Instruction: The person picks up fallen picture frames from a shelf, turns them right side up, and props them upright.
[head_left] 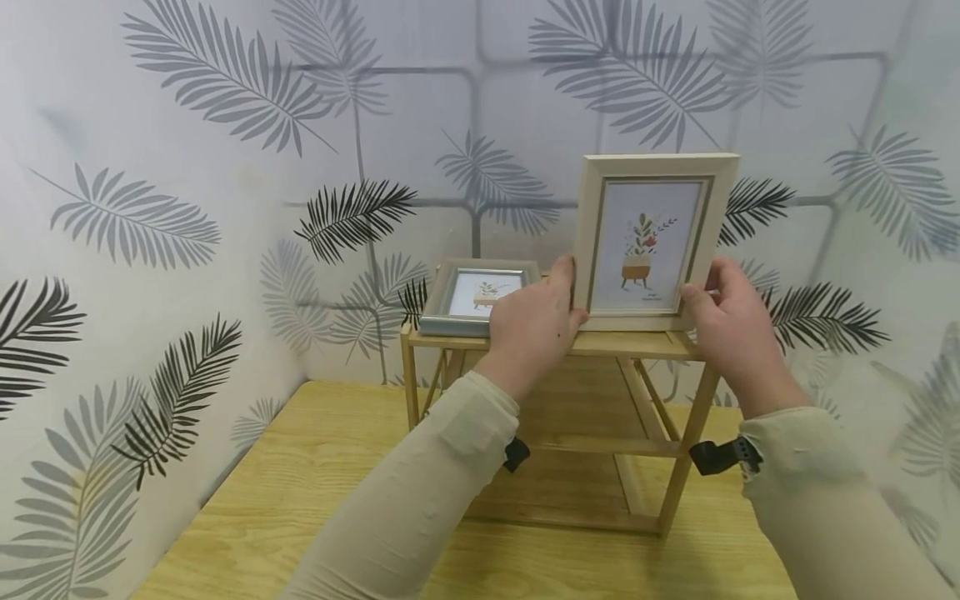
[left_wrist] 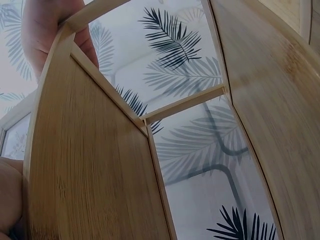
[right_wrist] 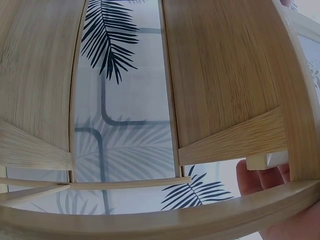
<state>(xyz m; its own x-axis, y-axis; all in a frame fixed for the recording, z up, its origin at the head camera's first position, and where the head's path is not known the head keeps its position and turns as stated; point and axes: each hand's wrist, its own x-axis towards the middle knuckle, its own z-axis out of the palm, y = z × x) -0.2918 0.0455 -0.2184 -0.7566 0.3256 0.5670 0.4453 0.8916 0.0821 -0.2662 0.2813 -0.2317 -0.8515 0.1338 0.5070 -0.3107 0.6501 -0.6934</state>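
Note:
A cream picture frame [head_left: 651,237] with a potted-plant print stands upright on the top of a small bamboo shelf [head_left: 637,343]. My left hand [head_left: 534,321] grips its lower left edge, thumb against the frame's side. At the lower right corner my right hand [head_left: 726,321] holds it, fingers curled round the edge. A smaller grey frame [head_left: 474,297] leans on the shelf top just left of my left hand. In the left wrist view the shelf's underside [left_wrist: 95,170] fills the frame. The right wrist view shows the shelf boards [right_wrist: 225,75] from below and my fingertips [right_wrist: 260,177].
The shelf stands on a light wooden table [head_left: 300,508] set in a corner. Leaf-patterned walls [head_left: 187,167] close in at the back, left and right. A lower tier [head_left: 592,446] of the shelf lies under my forearms.

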